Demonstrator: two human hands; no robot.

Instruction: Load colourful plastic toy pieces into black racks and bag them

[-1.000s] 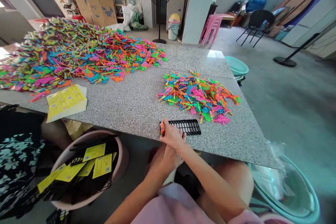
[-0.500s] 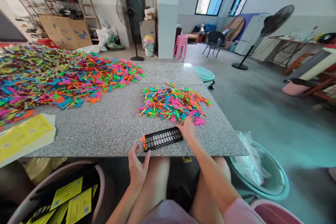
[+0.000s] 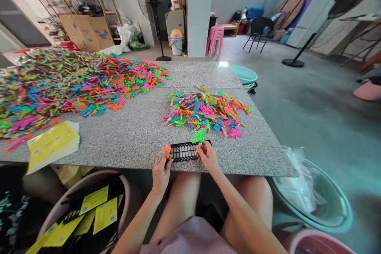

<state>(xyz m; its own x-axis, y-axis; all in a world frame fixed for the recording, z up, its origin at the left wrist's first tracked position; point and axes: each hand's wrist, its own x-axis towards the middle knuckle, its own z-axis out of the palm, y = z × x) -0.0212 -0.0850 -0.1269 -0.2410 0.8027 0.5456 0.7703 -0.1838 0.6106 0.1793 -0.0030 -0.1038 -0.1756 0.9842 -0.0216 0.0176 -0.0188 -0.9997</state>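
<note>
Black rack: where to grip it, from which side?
Likely best mid-length on its near rim, from the person's side: the rack lies flat, that rim faces the table's front edge, and the left hand and right hand crowd its ends.

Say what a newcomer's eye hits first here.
Probably the big heap of bright plastic pieces across the left side of the speckled table. Next, the smaller pile right of centre and, nearer the front edge, the black tray with an orange piece at its left end. Yellow cards also stand out in the pale pink tub, lower left.
</note>
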